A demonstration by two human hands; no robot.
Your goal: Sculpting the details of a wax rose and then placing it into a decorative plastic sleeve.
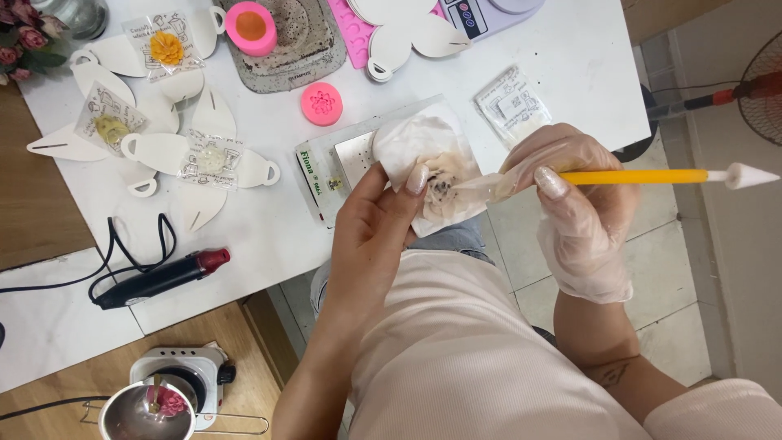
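White flower-shaped mould (436, 175), wrapped in tissue, sits above my lap at the white table (570, 65) edge, my bare left hand (376, 224) clamped round it, gloved right hand (574, 208) gripping a yellow tool (643, 176) whose tip touches it.

Clear printed sachets (511, 104) on white table (570, 57); green-white label (310, 171).

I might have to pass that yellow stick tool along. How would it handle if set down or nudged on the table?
The yellow stick tool looks slim and straight, so probably stiff and light. Its round shaft would likely roll if nudged, though the white cone tip may curb that. The gloved right hand pinches it; the glove film might make it slippery.
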